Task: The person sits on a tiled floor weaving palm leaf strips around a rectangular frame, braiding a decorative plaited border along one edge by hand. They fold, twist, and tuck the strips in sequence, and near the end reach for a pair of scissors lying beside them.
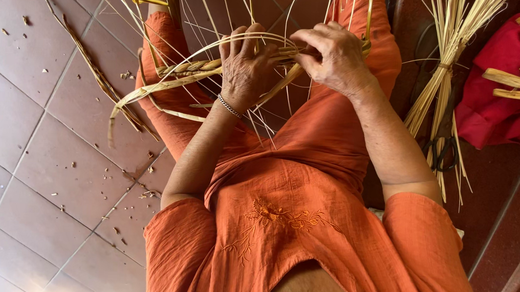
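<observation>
Woven cane braid (199, 68) lies across the lap of a seated person in orange clothes, seen from above, and both bare hands work at it. A short plaited length runs from the left knee toward the middle, so the weaving looks, by my judgement, begun but far from finished: many thin loose strands (261, 114) fan out unwoven above and below the hands, and flat ends (129, 104) trail off the braid's left end over the floor. Left hand (245, 65) is closed over the braid from above, fingers curled around it and a thin arching strand, with a metal bangle (229, 106) on the wrist. Right hand (335, 56) is closed too, fingertips pinching strands just beside the left hand where plaiting stops. To the right on the floor lies a tied bundle of pale cane strips (444, 72), untouched, with black scissors (443, 152) against its lower part. Beyond it sits a red cloth (491, 114) with short split wood pieces (513, 80) on it. No basket, bowl or other container shows. Small cane chips (127, 75) dot the tiled floor (36, 126) on the left.
</observation>
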{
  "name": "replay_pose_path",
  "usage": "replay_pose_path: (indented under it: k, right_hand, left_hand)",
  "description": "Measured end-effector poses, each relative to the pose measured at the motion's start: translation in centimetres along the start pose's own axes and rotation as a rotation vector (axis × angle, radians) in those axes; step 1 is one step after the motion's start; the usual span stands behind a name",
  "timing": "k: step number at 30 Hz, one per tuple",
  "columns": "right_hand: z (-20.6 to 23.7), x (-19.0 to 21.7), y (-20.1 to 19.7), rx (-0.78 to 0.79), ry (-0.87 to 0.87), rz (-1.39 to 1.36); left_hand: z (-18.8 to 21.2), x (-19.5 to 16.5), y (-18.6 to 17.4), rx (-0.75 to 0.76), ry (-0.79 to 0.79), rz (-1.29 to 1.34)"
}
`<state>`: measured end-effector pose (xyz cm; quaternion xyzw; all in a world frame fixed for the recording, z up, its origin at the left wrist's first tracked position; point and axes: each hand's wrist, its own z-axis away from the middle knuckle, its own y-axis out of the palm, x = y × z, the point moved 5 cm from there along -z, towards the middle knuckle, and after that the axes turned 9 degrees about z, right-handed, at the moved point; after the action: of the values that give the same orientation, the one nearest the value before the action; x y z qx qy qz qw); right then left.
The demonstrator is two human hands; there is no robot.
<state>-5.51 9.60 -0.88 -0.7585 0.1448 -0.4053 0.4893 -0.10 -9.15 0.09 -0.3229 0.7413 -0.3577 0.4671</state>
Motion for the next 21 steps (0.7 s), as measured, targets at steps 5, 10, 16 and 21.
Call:
replay_pose_path:
  k: [5,10,16,21]
  right_hand:
    - [0.2,0.1,0.2,-0.210,0.015,0.024]
    - [1.6,-2.4,1.5,-0.287,0.188,-0.235]
    - [0.6,-2.8,2.8,-0.281,0.220,-0.121]
    - [0.0,-2.0,1.3,-0.395,0.260,-0.050]
  left_hand:
    - [1.0,0.7,1.8,0.004,-0.018,0.029]
    - [2.6,2.2,4.3,0.055,-0.062,0.015]
    - [3.1,2.7,5.7,0.249,-0.174,-0.066]
    - [2.8,0.0,1.8,-0.189,0.077,-0.162]
